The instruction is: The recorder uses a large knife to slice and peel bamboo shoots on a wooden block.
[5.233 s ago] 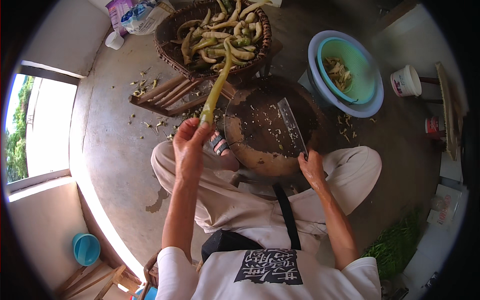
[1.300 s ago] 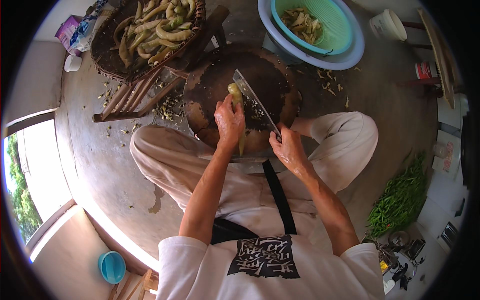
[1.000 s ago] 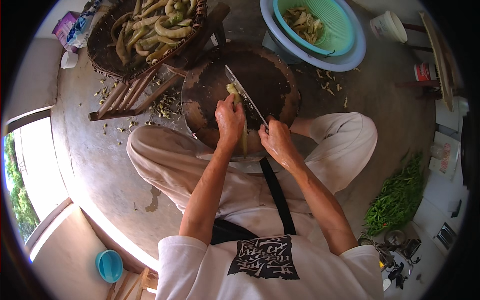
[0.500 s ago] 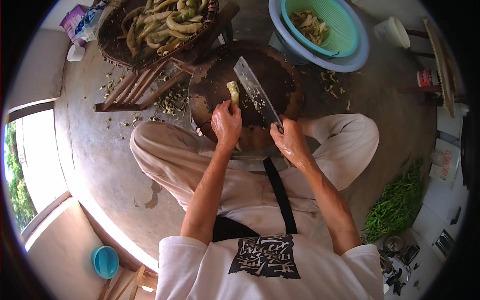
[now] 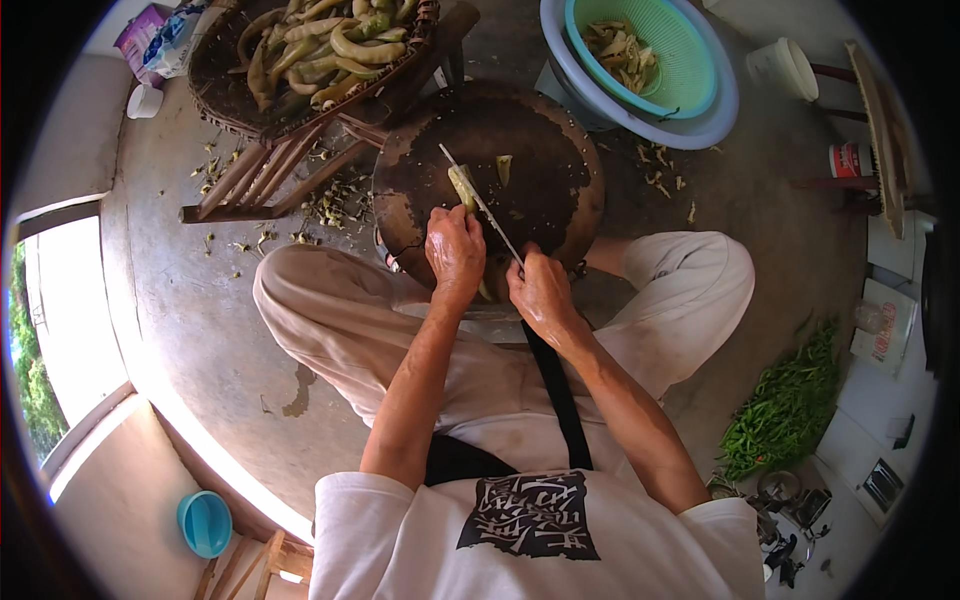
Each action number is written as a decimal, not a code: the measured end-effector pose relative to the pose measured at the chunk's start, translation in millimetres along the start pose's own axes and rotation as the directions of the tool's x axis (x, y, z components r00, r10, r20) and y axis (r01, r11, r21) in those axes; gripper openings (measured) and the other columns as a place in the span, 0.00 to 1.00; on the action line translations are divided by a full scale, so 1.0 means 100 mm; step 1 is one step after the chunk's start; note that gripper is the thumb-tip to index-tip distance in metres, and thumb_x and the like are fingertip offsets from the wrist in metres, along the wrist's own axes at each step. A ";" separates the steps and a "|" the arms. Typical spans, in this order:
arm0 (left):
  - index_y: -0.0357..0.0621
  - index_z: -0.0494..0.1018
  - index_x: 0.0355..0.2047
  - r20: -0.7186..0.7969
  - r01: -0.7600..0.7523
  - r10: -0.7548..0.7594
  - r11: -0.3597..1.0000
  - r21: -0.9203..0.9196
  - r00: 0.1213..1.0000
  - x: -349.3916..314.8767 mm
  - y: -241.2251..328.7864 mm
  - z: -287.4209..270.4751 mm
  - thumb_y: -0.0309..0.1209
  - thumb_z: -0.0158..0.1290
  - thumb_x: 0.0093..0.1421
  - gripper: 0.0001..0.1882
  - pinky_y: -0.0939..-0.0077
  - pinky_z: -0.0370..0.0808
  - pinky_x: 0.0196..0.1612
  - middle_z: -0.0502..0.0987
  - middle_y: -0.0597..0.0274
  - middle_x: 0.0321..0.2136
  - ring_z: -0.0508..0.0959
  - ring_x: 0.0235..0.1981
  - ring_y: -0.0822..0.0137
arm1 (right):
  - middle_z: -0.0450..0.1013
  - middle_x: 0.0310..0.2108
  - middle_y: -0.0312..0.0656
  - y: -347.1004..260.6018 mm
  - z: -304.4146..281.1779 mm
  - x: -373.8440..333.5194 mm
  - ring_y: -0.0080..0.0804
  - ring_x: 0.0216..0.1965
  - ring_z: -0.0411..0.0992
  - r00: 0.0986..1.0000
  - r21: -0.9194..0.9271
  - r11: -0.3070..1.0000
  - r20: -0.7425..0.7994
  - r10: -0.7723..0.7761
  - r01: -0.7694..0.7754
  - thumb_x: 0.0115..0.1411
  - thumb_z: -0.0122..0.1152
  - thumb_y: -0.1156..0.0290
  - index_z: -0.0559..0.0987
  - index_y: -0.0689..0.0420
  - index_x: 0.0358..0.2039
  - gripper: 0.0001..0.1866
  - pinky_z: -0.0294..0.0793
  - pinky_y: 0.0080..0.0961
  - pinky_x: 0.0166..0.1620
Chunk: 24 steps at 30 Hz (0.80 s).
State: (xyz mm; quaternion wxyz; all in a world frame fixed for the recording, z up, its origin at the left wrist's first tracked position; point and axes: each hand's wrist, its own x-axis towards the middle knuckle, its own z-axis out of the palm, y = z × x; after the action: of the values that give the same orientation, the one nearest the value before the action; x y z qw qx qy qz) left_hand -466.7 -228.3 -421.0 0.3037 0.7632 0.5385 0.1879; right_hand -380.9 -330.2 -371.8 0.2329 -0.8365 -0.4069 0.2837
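Observation:
On the round dark wooden chopping block [image 5: 560, 135], my left hand [image 5: 455, 250] is closed on a long pale-green vegetable [image 5: 458, 180], whose far end sticks out past the fingers. My right hand [image 5: 543, 298] is wrapped round the handle of a cleaver [image 5: 502, 232]. Its blade stands nearly on edge, slanting away to the left, against or just over the vegetable's right side; whether it has entered is hard to see. A cut piece [image 5: 503, 170] lies on the block to the right of the blade. Small pale bits are scattered there too.
A wicker basket [image 5: 215, 105] of long pale-green vegetables sits at far left on a wooden chair [image 5: 250, 180]. At far right, a teal colander [image 5: 690, 60] with cut pieces rests in a blue basin [image 5: 728, 75]. Green chillies [image 5: 785, 400] are heaped at right. Trimmings litter the floor.
The cleaver has swung left and turned from showing its flat side to nearly edge-on, reaching the vegetable. My right hand moved left with it. A cut piece now lies on the block.

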 end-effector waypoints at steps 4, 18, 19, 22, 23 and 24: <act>0.35 0.73 0.30 0.011 0.030 -0.029 1.000 -0.001 1.000 0.00 -0.07 -0.03 0.27 0.51 0.56 0.06 0.53 0.71 0.35 0.72 0.43 0.28 0.74 0.32 0.43 | 0.73 0.22 0.61 -0.14 0.09 0.23 0.61 0.30 0.74 1.000 0.009 1.000 -0.026 0.012 -0.012 0.56 0.55 0.70 0.72 0.66 0.25 0.11 0.74 0.49 0.32; 0.34 0.74 0.37 -0.071 0.052 -0.057 0.997 -0.062 0.996 -0.11 -0.08 -0.09 0.25 0.51 0.57 0.09 0.54 0.72 0.36 0.73 0.43 0.34 0.75 0.34 0.42 | 0.70 0.18 0.59 0.09 -0.10 0.03 0.59 0.27 0.73 1.000 -0.010 1.000 -0.012 -0.006 0.006 0.57 0.55 0.73 0.72 0.68 0.25 0.10 0.70 0.42 0.28; 0.34 0.74 0.37 -0.073 0.051 -0.055 0.997 -0.063 0.996 -0.11 -0.08 -0.09 0.25 0.51 0.57 0.09 0.54 0.72 0.36 0.73 0.43 0.34 0.75 0.34 0.42 | 0.70 0.18 0.59 0.11 -0.09 0.01 0.59 0.27 0.73 1.000 -0.010 1.000 -0.014 -0.007 0.007 0.57 0.55 0.73 0.72 0.68 0.25 0.10 0.70 0.42 0.28; 0.35 0.74 0.38 -0.006 0.043 -0.043 0.999 0.025 0.999 -0.10 -0.14 -0.12 0.26 0.52 0.56 0.10 0.54 0.73 0.37 0.72 0.44 0.35 0.75 0.34 0.43 | 0.70 0.18 0.58 0.23 -0.11 -0.10 0.59 0.26 0.73 1.000 -0.002 1.000 0.008 -0.009 0.009 0.57 0.54 0.73 0.72 0.68 0.26 0.09 0.69 0.42 0.28; 0.35 0.73 0.38 -0.022 0.053 -0.052 0.999 0.015 0.998 -0.09 -0.19 -0.15 0.26 0.53 0.56 0.10 0.54 0.73 0.37 0.72 0.44 0.35 0.75 0.34 0.43 | 0.70 0.18 0.58 0.28 -0.15 -0.17 0.59 0.26 0.73 1.000 0.013 1.000 0.029 0.000 0.000 0.57 0.54 0.73 0.72 0.67 0.26 0.09 0.69 0.42 0.28; 0.36 0.73 0.38 -0.037 0.062 -0.062 0.998 0.004 0.997 -0.08 -0.23 -0.15 0.26 0.53 0.55 0.11 0.54 0.73 0.37 0.71 0.45 0.35 0.75 0.34 0.43 | 0.70 0.19 0.58 0.32 -0.18 -0.23 0.59 0.26 0.73 0.999 0.028 1.000 0.051 0.008 -0.009 0.58 0.54 0.73 0.72 0.67 0.27 0.09 0.70 0.41 0.28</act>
State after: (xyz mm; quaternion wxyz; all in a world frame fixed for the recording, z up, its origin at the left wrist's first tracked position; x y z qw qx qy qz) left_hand -494.9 -226.8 -424.8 0.2972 0.7434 0.5679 0.1911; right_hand -363.6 -369.8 -371.7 0.2331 -0.8273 -0.4050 0.3118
